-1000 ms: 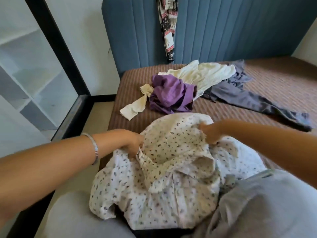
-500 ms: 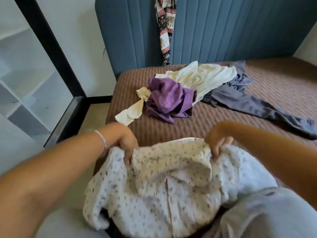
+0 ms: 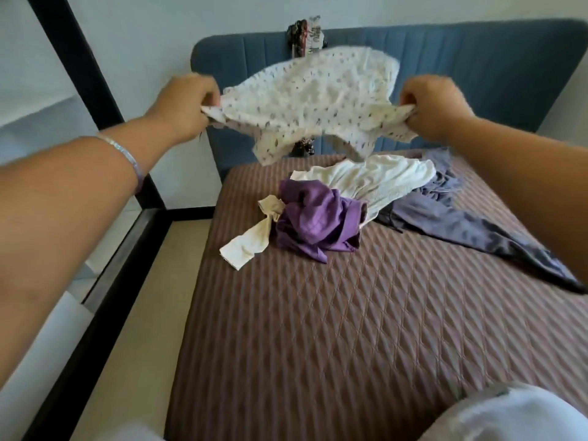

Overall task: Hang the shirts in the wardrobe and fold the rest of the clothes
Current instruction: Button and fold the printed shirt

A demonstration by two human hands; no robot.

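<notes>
A white shirt with small dark flecks (image 3: 313, 100) billows in the air above the bed, stretched between both hands. My left hand (image 3: 184, 108) grips its left edge and my right hand (image 3: 431, 106) grips its right edge, both raised in front of the headboard. On the brown quilted bed (image 3: 366, 329) lies a heap of clothes: a purple garment (image 3: 318, 222), a cream garment (image 3: 372, 181) with a sleeve trailing left, and dark grey trousers (image 3: 471, 224) stretching to the right.
A blue padded headboard (image 3: 477, 78) stands behind the bed, with a patterned cloth (image 3: 307, 35) draped over its top. A black-framed partition (image 3: 82, 81) and white shelves are at the left. Beige floor runs beside the bed. My grey-clad knees (image 3: 509, 415) show at the bottom.
Both hands have lifted the flecked shirt from my lap up into the air and pulled it wide apart. The view has shifted up and back.
</notes>
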